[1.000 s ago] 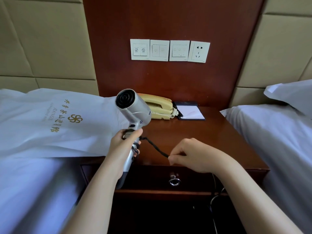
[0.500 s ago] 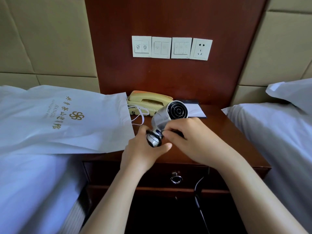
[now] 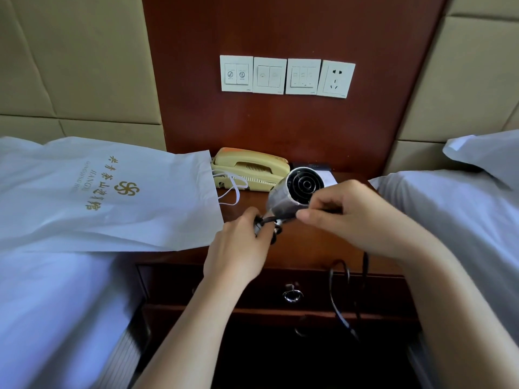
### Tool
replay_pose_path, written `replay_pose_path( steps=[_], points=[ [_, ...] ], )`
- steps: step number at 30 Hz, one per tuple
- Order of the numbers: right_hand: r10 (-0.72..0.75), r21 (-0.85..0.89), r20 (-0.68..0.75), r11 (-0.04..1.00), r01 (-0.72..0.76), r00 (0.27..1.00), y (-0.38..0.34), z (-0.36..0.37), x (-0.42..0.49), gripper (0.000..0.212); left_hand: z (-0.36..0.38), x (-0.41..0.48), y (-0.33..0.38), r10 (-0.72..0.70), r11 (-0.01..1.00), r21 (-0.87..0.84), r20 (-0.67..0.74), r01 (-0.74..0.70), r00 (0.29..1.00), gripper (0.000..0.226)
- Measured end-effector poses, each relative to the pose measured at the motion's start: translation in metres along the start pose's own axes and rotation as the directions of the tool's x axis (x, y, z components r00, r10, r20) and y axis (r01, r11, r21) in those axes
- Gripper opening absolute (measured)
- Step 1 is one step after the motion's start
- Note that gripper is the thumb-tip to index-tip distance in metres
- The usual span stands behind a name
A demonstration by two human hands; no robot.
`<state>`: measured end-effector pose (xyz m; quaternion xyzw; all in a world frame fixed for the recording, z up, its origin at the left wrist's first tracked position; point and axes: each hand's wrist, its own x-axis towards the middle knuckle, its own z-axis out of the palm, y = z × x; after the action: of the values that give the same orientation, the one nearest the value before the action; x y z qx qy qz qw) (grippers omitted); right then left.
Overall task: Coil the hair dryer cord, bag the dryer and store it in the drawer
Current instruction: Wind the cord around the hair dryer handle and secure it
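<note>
Dryer (image 3: 295,192) is held over the table (image 3: 309,248), front-centre, grille turned towards you. Your left hand (image 3: 238,248) grips the handle, fingers curled round it and over a few dark turns of cord (image 3: 331,287), likely so the wraps can't slip off. Your right hand (image 3: 356,217) pinches the cord between thumb and forefinger just beside the barrel, seemingly to feed the next turn on taut. Holding the dryer clear of the table gives the cord room to pass round the handle.

Coiling looks only partly done. A long slack loop hangs from under your right wrist, across the drawer (image 3: 224,284) front and into the dark below. Plug not seen.

Around: bag (image 3: 112,192) lies flat on the left bed (image 3: 56,304), its mouth and white handles lapping onto the table's left edge, near your left hand and handy for bagging. Phone (image 3: 250,169) sits at the back, just beside the bag's mouth. Pad (image 3: 330,178) is mostly hidden behind the dryer. Switches (image 3: 269,75) and a socket (image 3: 337,80) are on the wall above.

In the way: the drawer is closed, and the hanging cord crosses its front near the ring pull (image 3: 292,295). Gather that slack before you pull it open.
</note>
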<state>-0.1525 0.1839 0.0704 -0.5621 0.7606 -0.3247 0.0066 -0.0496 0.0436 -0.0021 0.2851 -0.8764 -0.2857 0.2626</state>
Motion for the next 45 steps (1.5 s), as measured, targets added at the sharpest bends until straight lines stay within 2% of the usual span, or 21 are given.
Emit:
replay_pose_path(
  steps=[5, 9, 13, 16, 20, 24, 26, 28, 31, 34, 37, 40, 42, 45],
  points=[
    [0.031, 0.079, -0.234, 0.997, -0.013, 0.972, 0.014, -0.011, -0.002, 0.043, -0.009, 0.002, -0.01, -0.005, 0.999, 0.04, 0.065, 0.003, 0.998, 0.026],
    [0.069, 0.147, -0.37, 0.989, -0.014, 0.926, 0.023, -0.004, 0.002, 0.041, -0.018, -0.004, -0.008, 0.011, 1.0, 0.018, 0.129, -0.013, 0.992, 0.041],
    [0.093, 0.192, -0.405, 0.981, -0.015, 0.91, 0.034, 0.002, 0.006, 0.043, -0.02, -0.008, -0.005, 0.017, 1.0, -0.011, 0.235, -0.015, 0.972, 0.043],
    [0.103, 0.221, -0.427, 0.975, -0.006, 0.898, 0.039, 0.004, 0.009, 0.043, -0.018, -0.007, -0.006, 0.001, 0.992, -0.122, 0.336, 0.043, 0.942, 0.041],
    [0.126, 0.247, -0.453, 0.969, -0.012, 0.883, 0.046, 0.004, 0.011, 0.044, -0.015, -0.008, -0.002, -0.021, 0.98, -0.168, 0.455, 0.109, 0.89, 0.043],
    [0.189, 0.295, -0.451, 0.954, -0.054, 0.872, 0.059, 0.007, 0.012, 0.046, -0.014, -0.01, 0.002, 0.001, 0.975, -0.192, 0.521, 0.116, 0.853, 0.039],
    [0.228, 0.316, -0.443, 0.945, -0.088, 0.867, 0.068, 0.01, 0.012, 0.048, -0.014, -0.01, 0.002, 0.05, 0.956, -0.27, 0.535, 0.115, 0.843, 0.037],
    [0.27, 0.357, -0.415, 0.927, -0.118, 0.869, 0.076, 0.014, 0.011, 0.049, -0.013, -0.009, 0.002, 0.114, 0.909, -0.396, 0.539, 0.132, 0.835, 0.038],
    [0.346, 0.454, -0.333, 0.874, -0.172, 0.877, 0.084, 0.02, 0.01, 0.048, -0.013, -0.007, 0.0, 0.15, 0.783, -0.58, 0.527, 0.225, 0.837, 0.044],
    [0.347, 0.436, -0.245, 0.873, -0.216, 0.905, 0.09, 0.025, 0.01, 0.041, -0.014, -0.004, -0.006, 0.145, 0.638, -0.713, 0.481, 0.289, 0.865, 0.047],
    [0.335, 0.372, -0.098, 0.886, -0.278, 0.937, 0.085, 0.028, 0.004, 0.041, -0.018, 0.002, -0.014, 0.064, 0.449, -0.815, 0.438, 0.366, 0.897, 0.049],
    [0.241, 0.259, 0.047, 0.934, -0.244, 0.97, 0.071, 0.031, 0.002, 0.042, -0.022, 0.009, -0.025, -0.015, 0.303, -0.862, 0.423, 0.407, 0.906, 0.049],
    [0.176, 0.162, 0.14, 0.967, -0.198, 0.974, 0.06, 0.035, 0.002, 0.041, -0.023, 0.013, -0.029, -0.066, 0.225, -0.886, 0.401, 0.405, 0.914, 0.048],
    [0.123, 0.118, 0.239, 0.981, -0.155, 0.963, 0.044, 0.042, 0.002, 0.038, -0.022, 0.018, -0.035, -0.15, 0.155, -0.908, 0.369, 0.39, 0.917, 0.046]
  ],
)
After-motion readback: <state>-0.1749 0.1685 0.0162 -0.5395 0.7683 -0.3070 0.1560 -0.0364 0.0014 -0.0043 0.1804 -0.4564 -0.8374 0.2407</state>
